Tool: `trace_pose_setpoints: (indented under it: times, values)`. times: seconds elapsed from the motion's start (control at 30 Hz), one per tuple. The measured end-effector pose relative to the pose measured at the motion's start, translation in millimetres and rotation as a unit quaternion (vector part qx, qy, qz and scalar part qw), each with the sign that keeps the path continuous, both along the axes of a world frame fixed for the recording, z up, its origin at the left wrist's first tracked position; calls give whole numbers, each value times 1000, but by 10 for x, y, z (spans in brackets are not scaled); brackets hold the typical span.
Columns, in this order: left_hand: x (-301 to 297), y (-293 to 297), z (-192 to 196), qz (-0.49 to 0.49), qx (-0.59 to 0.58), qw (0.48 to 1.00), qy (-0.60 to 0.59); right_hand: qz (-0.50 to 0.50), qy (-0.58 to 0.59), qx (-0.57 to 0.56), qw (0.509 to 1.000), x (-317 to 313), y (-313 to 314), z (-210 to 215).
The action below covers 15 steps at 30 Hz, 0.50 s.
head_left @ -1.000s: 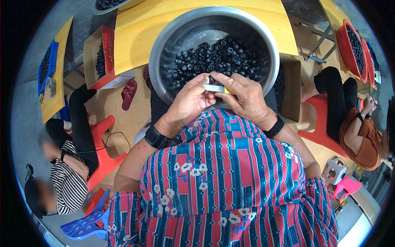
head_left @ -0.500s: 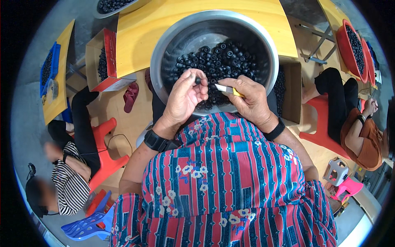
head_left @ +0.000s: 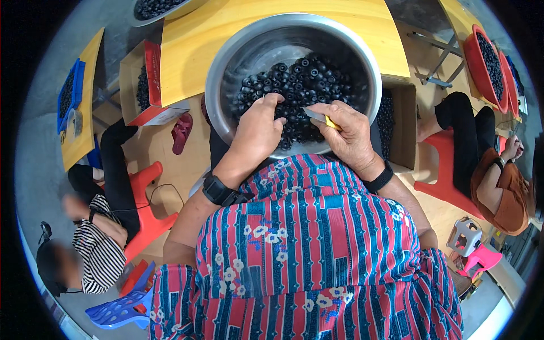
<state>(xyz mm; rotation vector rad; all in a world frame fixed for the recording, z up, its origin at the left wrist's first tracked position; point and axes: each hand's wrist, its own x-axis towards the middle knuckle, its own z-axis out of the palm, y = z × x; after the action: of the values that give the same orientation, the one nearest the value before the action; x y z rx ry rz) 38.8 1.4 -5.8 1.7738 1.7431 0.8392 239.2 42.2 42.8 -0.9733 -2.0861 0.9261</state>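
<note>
Under both hands, a steel bowl holding small black ring-shaped parts. Left hand: fingers curled down into the parts, grip contents not discernible. Right hand, just beside it: pinching a small yellow-handled blade above the parts.

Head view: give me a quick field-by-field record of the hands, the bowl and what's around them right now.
left hand: left hand reaches into the bowl, fingertips on the black parts
right hand: right hand over the bowl's near side, pinching a small yellow-handled blade
bowl: large metal bowl on a yellow table
contents: small black ring-shaped parts, heaped at the middle
wrists: dark band on each
beside bowl: open cardboard box at right, red-lined box at left
nearby: seated people on red stools on both sides
</note>
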Motion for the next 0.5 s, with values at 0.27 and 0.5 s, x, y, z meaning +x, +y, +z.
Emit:
trace_pose_setpoints:
  times: [0.27,0.5]
  values:
    - [14,48,62,-26,-69,995,69,2,-6,-6,1000,-17,-3,0]
    - [-44,56,2,-18,-20,997,74,2,-3,-3,1000,-30,-4,-19]
